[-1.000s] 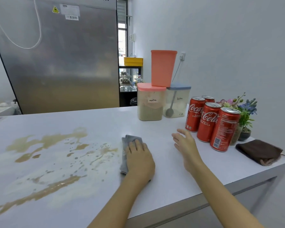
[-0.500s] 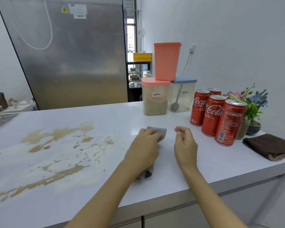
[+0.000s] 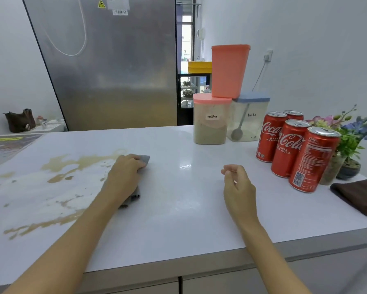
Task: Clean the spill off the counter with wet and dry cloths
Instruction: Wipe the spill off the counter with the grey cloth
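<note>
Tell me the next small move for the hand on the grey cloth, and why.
Probably sweep the left hand and the folded grey cloth under it further left, across the brown liquid spill. The cloth sits at the spill's right edge, and puddles and streaks cover the white counter beyond it. The right hand hovers empty, loosely curled, and can stay clear.

Only one view is given — a wide-angle one, worn on the head and aimed forward and down across the white counter (image 3: pixel 189 209). Both forearms are seen entering from the bottom edge (close to the lens), while the steel fridge (image 3: pixel 114 71) is framed farther back.
</note>
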The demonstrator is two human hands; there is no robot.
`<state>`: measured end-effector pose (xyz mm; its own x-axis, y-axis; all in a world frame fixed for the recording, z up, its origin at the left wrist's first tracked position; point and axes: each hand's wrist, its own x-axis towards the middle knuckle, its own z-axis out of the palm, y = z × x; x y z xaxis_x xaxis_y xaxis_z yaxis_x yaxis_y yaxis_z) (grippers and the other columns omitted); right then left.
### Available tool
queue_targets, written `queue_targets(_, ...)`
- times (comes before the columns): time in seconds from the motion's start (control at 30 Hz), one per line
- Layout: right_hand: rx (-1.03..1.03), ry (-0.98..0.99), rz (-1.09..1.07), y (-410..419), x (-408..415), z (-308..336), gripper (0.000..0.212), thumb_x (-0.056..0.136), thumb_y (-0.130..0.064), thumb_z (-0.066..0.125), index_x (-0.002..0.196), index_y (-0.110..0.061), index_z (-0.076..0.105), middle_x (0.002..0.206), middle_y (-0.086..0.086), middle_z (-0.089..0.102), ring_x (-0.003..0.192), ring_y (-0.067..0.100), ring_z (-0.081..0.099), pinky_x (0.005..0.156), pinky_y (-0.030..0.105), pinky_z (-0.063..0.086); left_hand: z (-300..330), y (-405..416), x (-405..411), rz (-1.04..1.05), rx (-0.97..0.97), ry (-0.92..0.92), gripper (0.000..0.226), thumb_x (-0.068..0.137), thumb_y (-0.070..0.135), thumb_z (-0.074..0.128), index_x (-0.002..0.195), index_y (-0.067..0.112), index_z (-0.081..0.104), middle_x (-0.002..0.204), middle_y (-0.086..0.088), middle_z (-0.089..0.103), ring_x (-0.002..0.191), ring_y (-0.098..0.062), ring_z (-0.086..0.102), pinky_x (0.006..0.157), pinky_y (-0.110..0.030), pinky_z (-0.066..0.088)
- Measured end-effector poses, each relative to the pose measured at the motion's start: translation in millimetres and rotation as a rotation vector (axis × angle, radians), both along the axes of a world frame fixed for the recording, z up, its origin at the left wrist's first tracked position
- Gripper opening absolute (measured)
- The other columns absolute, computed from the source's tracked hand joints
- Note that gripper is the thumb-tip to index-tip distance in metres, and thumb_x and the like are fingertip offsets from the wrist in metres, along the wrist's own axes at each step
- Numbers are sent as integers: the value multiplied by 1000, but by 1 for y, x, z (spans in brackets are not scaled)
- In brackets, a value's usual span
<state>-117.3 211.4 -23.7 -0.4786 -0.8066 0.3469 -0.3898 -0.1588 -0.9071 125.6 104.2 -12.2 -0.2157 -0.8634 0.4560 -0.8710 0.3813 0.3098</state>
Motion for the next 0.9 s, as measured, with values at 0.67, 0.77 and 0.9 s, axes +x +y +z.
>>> queue_targets(0.67, 15, 36, 103, 4, 4, 1, 20, 99, -17, 38, 109, -15, 55, 99, 0, 63, 81, 0, 53, 63, -3, 35, 17, 27, -23, -97, -24, 132, 54, 77, -18, 39, 109, 10, 71, 124, -3, 64, 117, -25, 55, 91, -22, 39)
queue_targets(0.77, -28, 30, 82, 2, 6, 3, 18, 98, -16, 40, 108, -14, 55, 100, -1, 63, 83, 2, 55, 64, -2, 36, 11, 64, -67, -311, -33, 58, 43, 90, 12, 40, 126, 25, 58, 134, 3, 53, 119, -19, 47, 97, -23, 33)
queue_targets(0.9, -59, 6, 62, 2, 4, 2, 18, 99, -16, 40, 107, -16, 56, 104, -2, 64, 87, -9, 53, 68, -5, 35, -26, 86, -94, -547, 80, -213, 49, 95, 39, 22, 142, 34, 37, 153, 4, 28, 133, -16, 32, 108, -33, 30)
